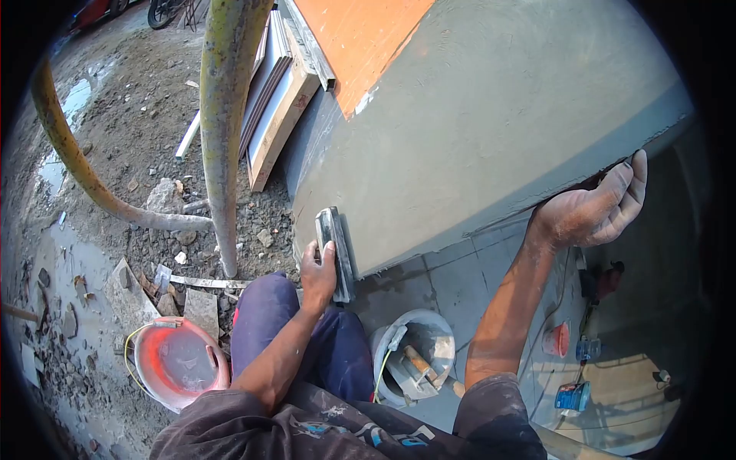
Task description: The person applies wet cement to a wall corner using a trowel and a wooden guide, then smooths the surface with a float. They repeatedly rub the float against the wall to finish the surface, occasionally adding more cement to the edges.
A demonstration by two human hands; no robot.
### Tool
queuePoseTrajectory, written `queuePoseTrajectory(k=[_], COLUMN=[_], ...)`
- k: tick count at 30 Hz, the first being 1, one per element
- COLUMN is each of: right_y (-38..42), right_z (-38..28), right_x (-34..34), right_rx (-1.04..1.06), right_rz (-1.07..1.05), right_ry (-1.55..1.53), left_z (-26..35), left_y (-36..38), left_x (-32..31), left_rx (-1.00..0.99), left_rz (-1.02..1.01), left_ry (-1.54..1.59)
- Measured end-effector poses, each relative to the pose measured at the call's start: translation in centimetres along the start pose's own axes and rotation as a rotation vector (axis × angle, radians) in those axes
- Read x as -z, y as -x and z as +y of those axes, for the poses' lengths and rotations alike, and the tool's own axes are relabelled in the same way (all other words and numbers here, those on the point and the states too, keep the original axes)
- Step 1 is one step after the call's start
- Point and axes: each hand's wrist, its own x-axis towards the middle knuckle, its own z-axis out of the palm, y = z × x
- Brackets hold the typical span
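My left hand (318, 276) is closed around a plastering trowel (335, 257), its long narrow side turned toward me. The trowel is at the left end of a wall coated in smooth grey plaster (475, 138). My right hand (594, 203) is at the wall's right-hand edge, fingers curled and fingertips close to the rough plaster lip. Whatever may be within those fingers is hidden. Between my arms stands a whitish bucket (441, 326) holding a wooden-handled tool (422, 362).
An orange-red bucket (218, 353) with greyish contents is at lower left. Yellowish poles (222, 138) rise from the rubble, near stacked boards (280, 115). Tiled floor (460, 268) lies on the right, with a blue container (571, 396) and a red-and-white tub (557, 339).
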Motion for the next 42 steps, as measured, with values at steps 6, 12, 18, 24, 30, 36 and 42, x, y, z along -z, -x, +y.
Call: queuePoseTrajectory(k=[6, 12, 18, 24, 30, 36, 42], right_y=[0.1, 0.1, 0.0, 0.1, 0.0, 0.0, 0.2], right_z=[0.1, 0.0, 0.3, -0.3, 0.1, 0.0, -0.4], right_x=[-0.1, -0.2, 0.2, -0.3, 0.0, 0.0, -0.3], right_rx=[0.014, 0.005, 0.005, -0.012, 0.001, -0.002, -0.029], right_rz=[0.038, 0.042, 0.023, 0.041, 0.031, 0.021, 0.045], right_ry=[-0.003, 0.008, -0.001, 0.009, 0.009, 0.015, 0.005], left_z=[8.3, 6.4, -0.3, 7.9, 4.9, -1.7, 0.5], left_y=[-14.8, -5.8, -0.1, -13.0, -3.5, -0.9, -15.0], left_x=[-3.0, -1.3, 1.1, -2.1, -0.9, 0.4, -2.0], left_rx=[-0.321, -0.298, 0.05, -0.22, -0.213, 0.24, 0.156], left_rz=[0.052, -0.137, -0.03, -0.012, -0.132, -0.006, -0.032], left_ry=[-0.098, -0.097, 0.008, 0.005, -0.097, 0.077, 0.268])
